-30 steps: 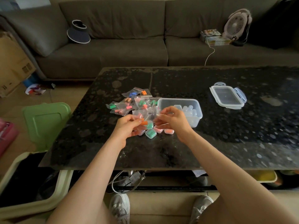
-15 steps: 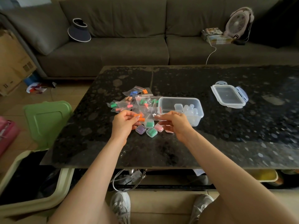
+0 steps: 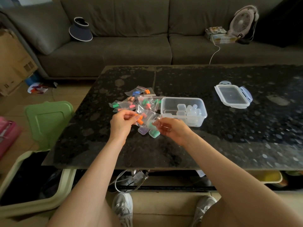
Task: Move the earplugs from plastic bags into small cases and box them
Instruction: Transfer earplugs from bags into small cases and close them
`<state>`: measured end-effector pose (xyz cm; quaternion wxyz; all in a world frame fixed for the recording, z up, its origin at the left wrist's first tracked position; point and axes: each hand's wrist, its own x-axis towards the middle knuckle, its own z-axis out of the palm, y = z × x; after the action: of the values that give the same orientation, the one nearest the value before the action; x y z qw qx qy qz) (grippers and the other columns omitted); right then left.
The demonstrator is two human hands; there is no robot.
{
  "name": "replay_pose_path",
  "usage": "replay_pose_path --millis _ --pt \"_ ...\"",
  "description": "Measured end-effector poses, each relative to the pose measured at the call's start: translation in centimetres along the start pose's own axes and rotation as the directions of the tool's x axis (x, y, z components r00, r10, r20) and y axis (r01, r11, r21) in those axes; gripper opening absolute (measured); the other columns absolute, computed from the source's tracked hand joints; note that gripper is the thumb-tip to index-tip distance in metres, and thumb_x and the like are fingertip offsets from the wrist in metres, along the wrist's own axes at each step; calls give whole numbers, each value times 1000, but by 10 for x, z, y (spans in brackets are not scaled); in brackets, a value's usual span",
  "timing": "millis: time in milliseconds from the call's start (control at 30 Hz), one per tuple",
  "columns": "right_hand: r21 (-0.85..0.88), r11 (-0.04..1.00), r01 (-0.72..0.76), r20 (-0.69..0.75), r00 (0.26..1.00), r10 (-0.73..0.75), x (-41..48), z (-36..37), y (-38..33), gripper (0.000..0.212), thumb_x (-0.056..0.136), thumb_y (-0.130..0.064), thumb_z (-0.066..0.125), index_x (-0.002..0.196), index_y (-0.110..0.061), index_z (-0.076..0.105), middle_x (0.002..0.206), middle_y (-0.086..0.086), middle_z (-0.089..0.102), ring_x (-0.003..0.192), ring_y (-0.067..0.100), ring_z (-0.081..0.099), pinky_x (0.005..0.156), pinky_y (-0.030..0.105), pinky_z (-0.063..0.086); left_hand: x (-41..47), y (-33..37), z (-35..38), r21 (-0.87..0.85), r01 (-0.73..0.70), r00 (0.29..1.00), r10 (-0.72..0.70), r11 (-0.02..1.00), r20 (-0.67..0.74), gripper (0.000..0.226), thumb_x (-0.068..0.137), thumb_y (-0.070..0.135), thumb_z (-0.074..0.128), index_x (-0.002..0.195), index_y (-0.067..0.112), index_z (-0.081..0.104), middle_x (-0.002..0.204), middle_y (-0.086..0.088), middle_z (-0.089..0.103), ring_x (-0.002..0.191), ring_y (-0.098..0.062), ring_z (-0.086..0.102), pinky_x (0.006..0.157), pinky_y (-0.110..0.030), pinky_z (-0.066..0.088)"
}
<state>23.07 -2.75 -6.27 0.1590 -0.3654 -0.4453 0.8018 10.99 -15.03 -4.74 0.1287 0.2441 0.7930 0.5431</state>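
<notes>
The left hand [image 3: 120, 124] is drawing the orange earplugs [image 3: 139, 120] away from the clear plastic bag [image 3: 151, 117], which the right hand [image 3: 172, 129] is pinching and lowering.

Table [image 3: 229, 136]: dark speckled stone, pale worn patches by far edge.
Sofa [image 3: 131, 46]: grey-brown, beyond the table's far edge.
Floor [image 3: 68, 94]: beige tiles.
On sofa: visor [image 3: 81, 30] left, fan [image 3: 242, 22] right, white cord [image 3: 216, 49] hanging.
Left of table: cardboard box [image 3: 13, 63], green lid [image 3: 47, 120].
Light: dim, soft.
</notes>
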Motion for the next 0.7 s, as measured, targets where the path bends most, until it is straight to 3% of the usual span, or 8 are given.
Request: replay_pose_path --millis 100,200,400,600,700 --pt "68 994 -84 34 996 82 -1 5 8 7 92 -1 54 92 2 59 88 17 68 76 21 64 68 29 55 2 -2 1 32 -6 999 8 999 -38 12 81 17 73 88 13 63 79 4 62 75 -6 58 73 -23 49" --pt "120 982 -143 23 990 141 1 8 15 12 91 -1 54 102 4 55 91 19 66 79 25 65 68 31 56 5 -5 0 51 -13 998 16 999 -57 14 81 20 73 84 10 63 82 -2 63 77 -13 58 74 -27 50" --pt "177 963 -203 38 979 199 0 9 17 12 91 -1 56 103 2 56 85 17 67 76 24 65 63 30 57 5 -2 -1 23 -32 995 34 999 -94 19 82 24 72 84 8 62 84 -2 62 75 -7 55 64 -16 43" --pt "248 941 -229 71 973 218 1 8 19 30 91 -4 55 120 1 50 98 20 71 85 28 69 63 30 59 2 5 0 -113 -20 1000 18 993 -19 26 85 33 67 90 8 60 85 -2 62 74 -6 54 67 -18 43" --pt "294 931 -217 79 976 202 4 8 20 35 89 -4 55 122 1 47 97 21 72 82 28 71 61 28 58 1 8 3 -151 97 991 -83 984 101 26 83 40 67 97 20 57 105 2 61 90 -6 56 74 -19 44"
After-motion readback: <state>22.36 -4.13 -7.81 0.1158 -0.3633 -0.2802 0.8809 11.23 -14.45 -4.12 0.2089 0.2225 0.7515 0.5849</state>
